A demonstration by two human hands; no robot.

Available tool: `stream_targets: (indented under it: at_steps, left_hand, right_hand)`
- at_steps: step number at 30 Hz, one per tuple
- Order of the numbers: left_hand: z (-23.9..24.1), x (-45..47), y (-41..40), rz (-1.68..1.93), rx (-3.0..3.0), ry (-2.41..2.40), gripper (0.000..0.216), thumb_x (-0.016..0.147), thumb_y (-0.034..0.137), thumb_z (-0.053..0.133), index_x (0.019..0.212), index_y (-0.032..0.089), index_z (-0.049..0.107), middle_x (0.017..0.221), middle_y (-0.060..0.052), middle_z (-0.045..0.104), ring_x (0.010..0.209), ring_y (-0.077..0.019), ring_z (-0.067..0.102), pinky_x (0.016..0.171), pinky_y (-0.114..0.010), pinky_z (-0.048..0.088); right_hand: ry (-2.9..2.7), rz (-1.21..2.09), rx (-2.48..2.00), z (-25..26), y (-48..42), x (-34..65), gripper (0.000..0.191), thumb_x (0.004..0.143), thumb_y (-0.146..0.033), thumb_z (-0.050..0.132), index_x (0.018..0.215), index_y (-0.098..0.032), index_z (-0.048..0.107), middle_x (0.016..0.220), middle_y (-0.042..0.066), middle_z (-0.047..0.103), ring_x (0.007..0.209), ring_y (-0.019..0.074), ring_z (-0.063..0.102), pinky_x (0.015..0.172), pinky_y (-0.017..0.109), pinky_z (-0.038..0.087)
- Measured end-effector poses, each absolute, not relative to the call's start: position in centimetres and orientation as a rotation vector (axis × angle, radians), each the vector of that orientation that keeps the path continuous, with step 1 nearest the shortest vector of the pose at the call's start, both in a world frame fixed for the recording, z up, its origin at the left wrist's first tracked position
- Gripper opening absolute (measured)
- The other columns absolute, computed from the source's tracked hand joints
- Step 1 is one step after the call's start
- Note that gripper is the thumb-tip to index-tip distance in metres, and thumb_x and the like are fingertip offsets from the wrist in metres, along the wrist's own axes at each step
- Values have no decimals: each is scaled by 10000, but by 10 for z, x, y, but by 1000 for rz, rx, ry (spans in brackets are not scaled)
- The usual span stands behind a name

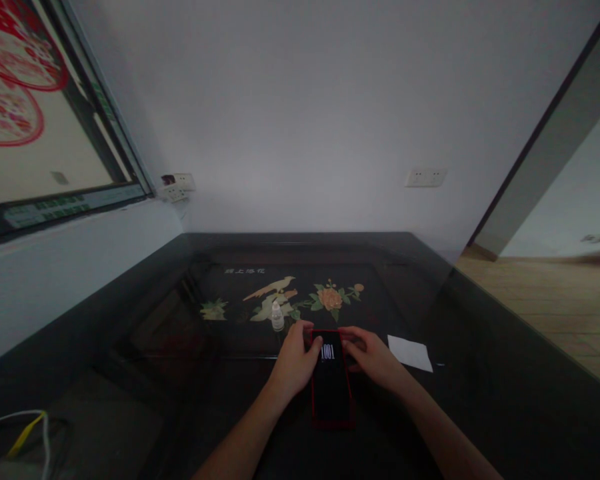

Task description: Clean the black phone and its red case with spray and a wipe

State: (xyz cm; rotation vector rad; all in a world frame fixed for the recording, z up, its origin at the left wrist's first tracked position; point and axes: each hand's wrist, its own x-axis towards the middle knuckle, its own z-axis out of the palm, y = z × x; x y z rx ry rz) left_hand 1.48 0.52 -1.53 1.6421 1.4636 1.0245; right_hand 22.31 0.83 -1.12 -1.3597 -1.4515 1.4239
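A smartphone [331, 390] with a red edge lies between my hands on the dark glossy table, its black screen facing up with white digits near the top. My left hand [299, 357] grips the phone's upper left side, the thumb resting over the screen's edge. On the opposite side my right hand [367, 353] has its fingers curled around the upper right edge. Beyond my left hand a small clear bottle [277, 317] with a white cap stands upright. A white sheet of paper [410, 353] lies flat to the right of my right hand.
The table [220, 393] carries a bird-and-flower picture [330, 297] and reaches the wall. Sockets [426, 177] are set in the wall, with a power adapter [174, 192] at the left one. White and yellow cables [45, 433] lie at the lower left. A window [55, 133] is on the left.
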Motion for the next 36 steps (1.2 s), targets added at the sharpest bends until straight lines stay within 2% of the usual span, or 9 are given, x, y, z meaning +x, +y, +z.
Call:
stream_targets:
  at_steps: [7,14,20,26,36]
  left_hand:
    - [-15,14,4,1020,1689,1470,209,913,321,591,1080,197,610,1080,-94,680,1068,-240,638,984,-381,460]
    - [-11,15,3,995,1702,1456,197,918,326,584,1070,205,614,1082,-86,683,1054,-234,642,965,-366,466]
    - [-11,15,3,955,1731,1468,154,924,297,566,1044,210,608,1034,-61,686,989,-212,653,908,-342,486]
    - [-11,14,3,951,1744,1477,154,925,309,567,1035,211,611,1040,-61,688,982,-208,655,904,-340,487]
    - [-11,14,3,935,1764,1493,140,926,315,565,1007,214,618,998,-50,690,956,-205,653,882,-333,490]
  right_hand:
    - [-1594,1306,-1458,-4,7,224,309,923,-272,577,1195,-191,700,1033,89,763,958,252,725,619,309,616]
    - [-1490,1373,-1405,-7,8,225,268,897,-294,657,1138,-206,734,1044,86,768,952,245,729,591,282,620]
    - [-1412,1437,-1467,-3,8,225,242,930,-253,634,1141,-172,721,1045,92,768,992,229,729,670,273,636]
    - [-1301,1491,-1474,3,10,226,167,982,-214,588,1032,-158,737,1058,103,767,939,195,757,762,269,626]
    - [-1240,1512,-1510,13,8,228,174,995,-281,583,1006,-188,730,1076,98,785,978,209,761,720,265,600]
